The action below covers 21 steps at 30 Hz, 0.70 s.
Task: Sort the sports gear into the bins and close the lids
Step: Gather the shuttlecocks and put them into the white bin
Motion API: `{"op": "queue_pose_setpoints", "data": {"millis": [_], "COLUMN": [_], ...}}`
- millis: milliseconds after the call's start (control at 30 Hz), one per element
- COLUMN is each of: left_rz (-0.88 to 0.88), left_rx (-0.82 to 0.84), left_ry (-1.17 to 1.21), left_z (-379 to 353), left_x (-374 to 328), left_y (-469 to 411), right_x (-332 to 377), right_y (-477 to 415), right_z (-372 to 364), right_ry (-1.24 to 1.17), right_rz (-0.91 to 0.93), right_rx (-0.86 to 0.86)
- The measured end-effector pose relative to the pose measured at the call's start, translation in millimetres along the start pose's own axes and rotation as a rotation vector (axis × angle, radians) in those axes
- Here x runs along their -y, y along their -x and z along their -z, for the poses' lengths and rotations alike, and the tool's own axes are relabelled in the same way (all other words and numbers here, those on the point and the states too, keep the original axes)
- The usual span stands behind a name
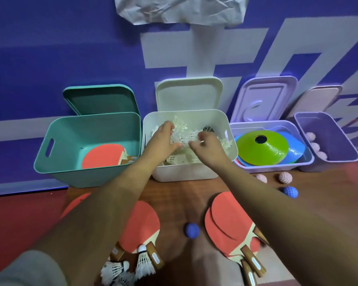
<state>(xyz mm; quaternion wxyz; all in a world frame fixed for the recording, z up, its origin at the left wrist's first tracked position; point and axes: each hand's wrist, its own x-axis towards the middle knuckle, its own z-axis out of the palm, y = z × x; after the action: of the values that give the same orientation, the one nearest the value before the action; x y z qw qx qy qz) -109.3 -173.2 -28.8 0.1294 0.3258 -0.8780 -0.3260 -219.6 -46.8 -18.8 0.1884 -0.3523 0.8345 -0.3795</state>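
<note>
Reaching with both arms into the white bin [186,172], second in a row of four against the blue wall [50,58]. Gripping a clump of white shuttlecocks [182,135] with the left hand [163,139], fingers curled over the feathers and thumb pressed in from below. Touching the same pile with the right hand [208,146], fingers bent and thumb out; cannot tell whether holding or only touching. Left of that bin, a teal bin [87,174] with one red paddle [101,155] flat on its floor; right of it, a pale bin [273,167] with a green cone [262,149] stacked on blue ones, then a purple bin [329,137] with pink spiky balls [315,146]. White lid [188,93], teal lid [100,100] and two pale lids [265,98] off and leaning on the wall behind their bins. Nearer, on the wooden table [180,195]: red paddles [227,215] in two overlapping heaps, a blue ball [192,230] between them, loose shuttlecocks [144,261] by the left heap's handles, loose pink balls [285,177] near the pale bin
</note>
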Motion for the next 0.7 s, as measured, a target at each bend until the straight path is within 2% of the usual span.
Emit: {"op": "queue_pose_setpoints", "data": {"millis": [133,300,367,500,600,700], "left_rz": [-0.092,-0.232,-0.233,-0.095,-0.049,-0.055], "left_rx": [-0.104,-0.246,-0.223,0.011,-0.004,-0.012], "left_ry": [-0.084,-0.229,-0.229,-0.230,-0.123,-0.013], "left_z": [-16.3,-37.3,-45.1,-50.4,-32.7,-1.2], "left_x": [-0.6,1.1,2.9,9.1,11.3,14.5], "left_y": [-36.7,-72.3,-82.8,-88.2,-76.5,-49.2], "right_x": [-19.9,-42.8,-51.7,-58.4,-52.5,-34.6], "right_y": [-30.5,-61.4,-69.3,-67.1,-53.7,-35.2], "right_z": [3.7,-1.0,-2.4,4.3,10.8,12.9], "right_ry": [-0.072,-0.073,-0.033,0.088,0.104,0.055], "right_rz": [-0.055,-0.047,-0.047,-0.056,0.014,0.068], "right_rx": [-0.068,-0.054,-0.034,-0.029,-0.086,-0.070]}}
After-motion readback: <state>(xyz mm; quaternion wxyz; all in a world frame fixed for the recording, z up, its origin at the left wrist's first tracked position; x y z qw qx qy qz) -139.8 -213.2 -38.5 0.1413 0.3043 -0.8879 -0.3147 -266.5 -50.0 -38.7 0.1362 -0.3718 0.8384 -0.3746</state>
